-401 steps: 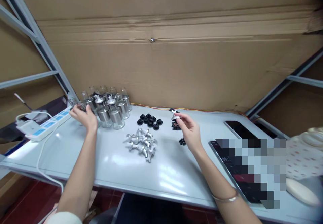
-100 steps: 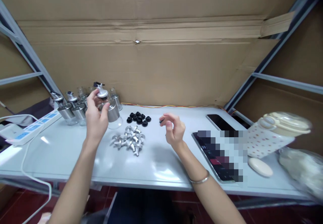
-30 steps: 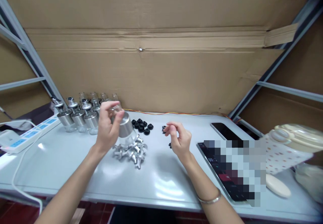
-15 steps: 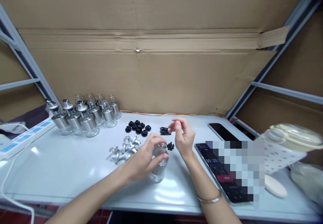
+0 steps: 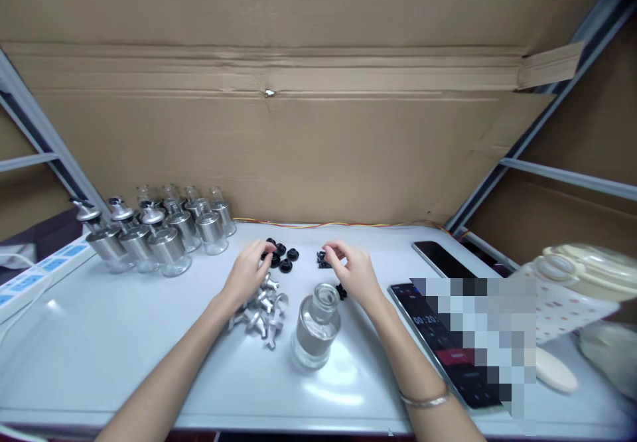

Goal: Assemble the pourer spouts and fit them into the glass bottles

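An open glass bottle [image 5: 317,332] with a metal band stands upright at the front middle, untouched by either hand. My left hand [image 5: 246,271] reaches past the silver pourer tops [image 5: 263,312] to the black ribbed stoppers [image 5: 286,265]. Its thumb and fingertips close on a stopper at the pile's left side, which they partly cover. Over the small black slender pieces [image 5: 322,260] is my right hand [image 5: 352,271], thumb and forefinger pinched together; whatever lies between them is hidden. Tiny black parts [image 5: 341,291] sit beside its wrist, partly covered.
Bottles fitted with pourers [image 5: 166,246] and several without [image 5: 212,229] stand at the back left, near a white power strip [image 5: 44,273]. Two phones [image 5: 442,259], a lidded dotted container [image 5: 567,302] and a pale oval object [image 5: 555,370] lie to the right. Cardboard [image 5: 318,156] walls the back.
My left hand has let go of the glass bottle and moved up and left to the black stoppers. My right hand has lowered slightly toward the small black pieces, its fingers closing.
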Demonstrator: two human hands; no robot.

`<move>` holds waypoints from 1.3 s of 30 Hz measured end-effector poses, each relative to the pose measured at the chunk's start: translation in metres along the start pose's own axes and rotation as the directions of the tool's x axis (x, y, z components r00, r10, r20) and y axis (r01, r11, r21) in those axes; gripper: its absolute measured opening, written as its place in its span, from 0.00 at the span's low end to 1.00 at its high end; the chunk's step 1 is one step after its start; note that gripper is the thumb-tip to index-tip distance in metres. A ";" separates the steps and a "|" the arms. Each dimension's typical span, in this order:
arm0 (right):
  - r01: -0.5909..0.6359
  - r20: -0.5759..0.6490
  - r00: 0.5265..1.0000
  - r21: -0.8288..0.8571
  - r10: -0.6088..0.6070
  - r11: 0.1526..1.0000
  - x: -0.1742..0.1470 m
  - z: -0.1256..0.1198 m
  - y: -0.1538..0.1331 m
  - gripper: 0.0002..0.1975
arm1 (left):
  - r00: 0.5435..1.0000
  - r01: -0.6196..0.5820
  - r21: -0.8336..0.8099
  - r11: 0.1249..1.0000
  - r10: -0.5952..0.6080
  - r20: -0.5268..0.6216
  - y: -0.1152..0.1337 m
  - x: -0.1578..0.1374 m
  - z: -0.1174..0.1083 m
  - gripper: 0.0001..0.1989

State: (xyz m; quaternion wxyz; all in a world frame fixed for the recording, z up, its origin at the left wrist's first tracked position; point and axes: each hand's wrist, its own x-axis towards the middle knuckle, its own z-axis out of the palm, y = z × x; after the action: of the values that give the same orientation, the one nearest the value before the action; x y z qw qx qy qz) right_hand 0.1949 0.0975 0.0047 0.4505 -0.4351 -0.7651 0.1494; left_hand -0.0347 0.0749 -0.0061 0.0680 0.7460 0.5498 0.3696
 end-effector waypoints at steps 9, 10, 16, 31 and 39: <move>-0.160 0.296 0.955 0.527 -0.004 0.835 0.000 -0.014 -0.012 0.18 | 0.979 -0.041 0.101 0.994 0.020 0.203 0.010 -0.010 -0.003 0.10; -0.188 0.374 0.924 0.617 -0.074 0.764 0.000 -0.018 -0.013 0.22 | 0.974 -0.060 0.063 0.996 0.044 0.224 0.012 -0.011 -0.008 0.10; -0.200 0.556 0.728 0.732 -0.402 0.651 0.000 -0.028 -0.024 0.27 | 0.887 -0.111 -0.019 0.994 0.107 0.450 0.018 -0.021 -0.026 0.09; -0.290 0.366 0.926 0.529 0.094 0.798 0.000 -0.010 -0.020 0.16 | 0.943 -0.126 0.023 0.992 0.127 -0.307 0.021 -0.021 -0.013 0.11; -0.321 0.368 0.925 0.628 0.093 0.709 -0.001 -0.007 -0.021 0.17 | 0.660 -0.709 0.111 0.697 0.711 -0.243 0.058 -0.036 0.005 0.08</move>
State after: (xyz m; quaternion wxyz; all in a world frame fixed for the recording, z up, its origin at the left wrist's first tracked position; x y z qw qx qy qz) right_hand 0.1897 0.0835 0.0216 0.4322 -0.2960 -0.6638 0.5339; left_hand 0.0083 0.0231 0.0028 -0.1585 0.8443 0.2209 0.4618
